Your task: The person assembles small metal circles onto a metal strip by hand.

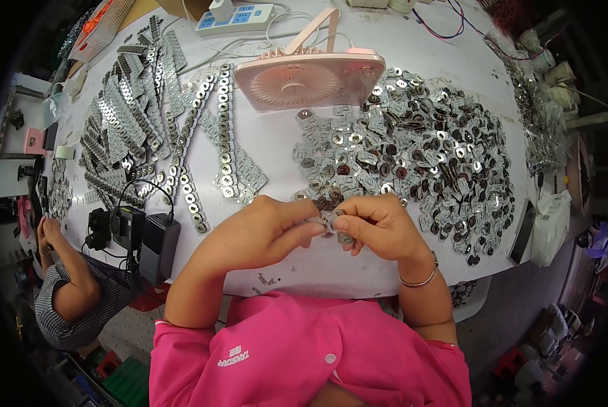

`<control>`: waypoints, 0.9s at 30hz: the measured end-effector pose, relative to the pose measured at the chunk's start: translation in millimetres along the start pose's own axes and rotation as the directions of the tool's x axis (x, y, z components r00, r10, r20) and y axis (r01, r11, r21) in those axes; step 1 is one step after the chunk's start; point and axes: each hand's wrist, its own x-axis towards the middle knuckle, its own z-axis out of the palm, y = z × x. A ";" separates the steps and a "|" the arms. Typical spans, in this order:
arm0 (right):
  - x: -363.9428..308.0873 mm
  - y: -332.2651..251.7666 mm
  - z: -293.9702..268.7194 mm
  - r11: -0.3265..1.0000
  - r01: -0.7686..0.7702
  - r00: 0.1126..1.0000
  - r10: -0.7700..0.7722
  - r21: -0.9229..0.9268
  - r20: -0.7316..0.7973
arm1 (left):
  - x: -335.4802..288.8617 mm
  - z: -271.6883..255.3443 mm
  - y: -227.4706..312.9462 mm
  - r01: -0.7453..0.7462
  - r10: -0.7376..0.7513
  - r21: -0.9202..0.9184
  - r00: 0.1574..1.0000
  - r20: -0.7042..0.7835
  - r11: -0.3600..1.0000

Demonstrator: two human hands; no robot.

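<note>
My left hand [267, 230] and my right hand [378, 225] meet at the table's near edge. Both are closed in a pinch on small flat metal pieces [328, 221], silver with dark parts, between the fingertips. Fingers partly cover these pieces, so how they join cannot be made out. Just beyond my hands and to the right spreads a big heap of loose metal pieces [446, 159], silver with dark round discs. Left of centre lie long strips of joined metal pieces [226, 136], with more strips [124, 112] stacked farther left.
A pink fan [297, 83] stands behind the heap. Past it lies a white power strip [236, 19] with cables. Black boxes [156, 247] with wires sit near my left elbow. At far left a co-worker's hands [48, 233] rest at the table. A white bag [552, 227] hangs at right.
</note>
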 end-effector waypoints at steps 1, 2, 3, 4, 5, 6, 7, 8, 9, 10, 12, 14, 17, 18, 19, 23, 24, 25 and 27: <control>0.1 1.2 2.7 0.997 0.017 0.999 -0.014 0.070 -0.034 | -0.4 -1.2 4.2 0.049 -0.047 -0.073 0.999 0.027 0.996; 0.4 2.5 3.2 0.998 0.017 0.999 -0.015 0.068 -0.036 | -0.1 -1.6 6.6 0.100 -0.092 -0.145 0.994 0.058 0.984; 1.2 3.5 4.4 0.978 -0.012 1.000 0.013 0.209 -0.004 | -1.2 0.9 6.7 0.099 -0.093 -0.144 0.994 0.053 0.985; 2.2 4.0 5.8 0.938 -0.045 0.999 0.036 0.344 0.032 | -1.9 5.6 5.6 0.010 -0.018 -0.119 0.997 -0.071 0.993; 3.5 4.2 7.9 0.939 -0.044 0.999 0.034 0.342 0.035 | -1.5 9.7 4.5 -0.077 0.060 -0.082 0.980 -0.192 0.994; 5.8 5.7 9.7 0.946 -0.001 0.995 0.034 0.325 -0.095 | 1.9 13.5 2.3 -0.079 0.062 -0.082 0.979 -0.194 0.993; 7.9 6.7 11.8 0.952 0.039 0.974 0.031 0.303 -0.223 | 6.0 17.6 0.2 -0.146 0.178 0.128 0.938 -0.296 0.981; 9.3 7.2 14.9 0.953 0.039 0.974 0.030 0.300 -0.223 | 8.9 20.4 -2.1 -0.182 0.308 0.338 0.878 -0.368 0.923; 9.2 7.4 18.6 0.982 0.074 0.952 -0.018 0.173 -0.306 | 9.6 22.3 -3.6 -0.182 0.308 0.337 0.877 -0.370 0.924; 8.8 7.7 20.8 0.994 0.098 0.921 -0.075 0.041 -0.381 | 10.1 24.0 -5.1 -0.151 0.325 0.424 0.867 -0.376 0.893; 8.4 11.9 21.7 0.989 0.123 0.918 -0.145 -0.081 -0.368 | 11.2 27.7 -7.4 -0.117 0.343 0.505 0.859 -0.381 0.855; 8.2 13.2 21.8 0.968 0.149 0.913 -0.212 -0.200 -0.348 | 12.5 31.6 -9.5 -0.072 0.400 0.619 0.820 -0.410 0.782; 8.9 12.6 21.7 0.982 0.115 0.922 -0.162 -0.149 -0.352 | 16.2 35.1 -16.5 -0.096 0.457 0.631 0.773 -0.441 0.770; 9.4 13.7 22.9 0.991 0.118 0.919 -0.131 -0.057 -0.371 | 17.3 34.8 -16.4 -0.097 0.457 0.630 0.773 -0.440 0.770; 9.8 14.4 23.7 0.992 0.122 0.917 -0.099 0.035 -0.387 | 18.6 34.1 -15.9 -0.097 0.471 0.635 0.757 -0.453 0.767; 9.5 11.6 26.2 0.992 0.112 0.916 -0.078 0.063 -0.393 | 18.1 32.7 -12.7 -0.101 0.464 0.663 0.791 -0.399 0.741; 9.8 12.7 27.1 0.987 0.130 0.899 -0.079 0.090 -0.431 | 17.6 33.8 -11.6 -0.102 0.464 0.664 0.791 -0.398 0.741; 9.9 13.3 27.5 0.982 0.150 0.880 -0.079 0.117 -0.468 | 17.3 35.8 -10.4 -0.110 0.464 0.670 0.801 -0.378 0.734; 9.8 13.0 26.4 0.988 0.144 0.878 -0.098 0.063 -0.469 | 17.4 36.9 -10.1 -0.118 0.463 0.675 0.811 -0.358 0.728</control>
